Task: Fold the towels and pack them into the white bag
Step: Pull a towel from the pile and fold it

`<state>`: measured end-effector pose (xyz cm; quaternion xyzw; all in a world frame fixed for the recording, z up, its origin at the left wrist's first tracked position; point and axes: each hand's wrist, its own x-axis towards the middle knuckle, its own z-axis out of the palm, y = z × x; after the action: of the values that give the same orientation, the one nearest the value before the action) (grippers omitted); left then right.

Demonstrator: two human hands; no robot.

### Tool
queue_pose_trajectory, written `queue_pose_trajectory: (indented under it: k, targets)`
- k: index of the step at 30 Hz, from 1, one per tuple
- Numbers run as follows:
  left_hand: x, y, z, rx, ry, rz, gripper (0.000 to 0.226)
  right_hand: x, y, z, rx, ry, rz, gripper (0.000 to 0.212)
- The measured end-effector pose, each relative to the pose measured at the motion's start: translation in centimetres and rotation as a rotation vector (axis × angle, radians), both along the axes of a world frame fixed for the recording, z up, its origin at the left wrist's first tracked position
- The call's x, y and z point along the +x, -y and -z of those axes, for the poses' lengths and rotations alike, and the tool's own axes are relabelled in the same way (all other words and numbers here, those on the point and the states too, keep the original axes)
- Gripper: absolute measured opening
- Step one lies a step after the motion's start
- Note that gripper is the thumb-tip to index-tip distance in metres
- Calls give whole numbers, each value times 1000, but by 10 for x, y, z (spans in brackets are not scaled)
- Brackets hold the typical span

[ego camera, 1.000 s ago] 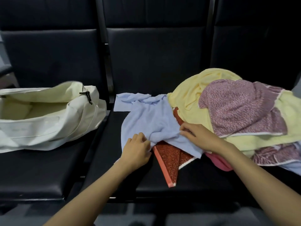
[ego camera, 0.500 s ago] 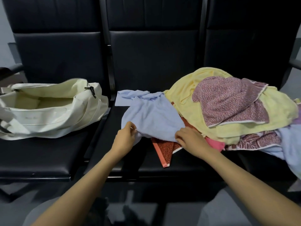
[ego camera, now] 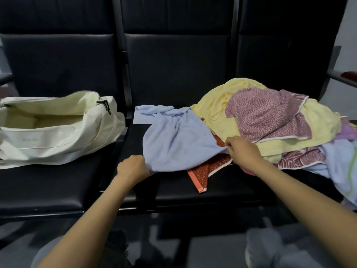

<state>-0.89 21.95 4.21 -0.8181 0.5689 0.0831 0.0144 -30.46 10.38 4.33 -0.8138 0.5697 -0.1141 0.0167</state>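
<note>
One white bag (ego camera: 63,136) — three black seats (ego camera: 48,190) — two hands (ego camera: 133,169), at least six towels (ego camera: 177,144).

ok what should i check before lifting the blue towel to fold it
1. left grip holds the blue towel at its near edge: ok
2. right grip pinches its right corner: ok
3. blue towel free of the yellow towel at the far edge: cannot tell
4. red patterned towel out from under it: not ok, it lies beneath
5. white bag open on the left seat: ok
</note>
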Motion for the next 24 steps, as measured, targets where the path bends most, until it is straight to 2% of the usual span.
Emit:
queue_pose_trajectory:
  k: [3,6,8,10,13,16,18,20,23,24]
  targets:
    - [11,7,1,-119,-197,-32,11,-5,3,-5,-45,131,-17,20]
    - [10,16,1,-374,-696,-91,7,-10,5,-1,-50,97,-79,21]
    - [11,23,1,-469,-844,-152,18,-12,8,0,8,35,-164,17]
    - [16,27,3,-500,-801,-171,25,-15,12,5,102,-52,-239,10]
    - [27,19,17,-469,-519,-118,20,-23,16,17,183,-55,-264,12]
    - [28,13,25,-496,-186,26,8,-22,23,23,132,-70,-262,11]
    - [23,11,25,-507,-161,120,18,-18,26,25,82,-107,-247,9]
    - [18,8,27,-441,-181,202,24,-14,27,25,62,-6,-213,7]
    - [14,4,37,-328,-116,282,15,-8,28,20,132,351,-96,6]
    - [15,4,39,-314,-87,278,20,-7,29,19,145,441,-62,7]
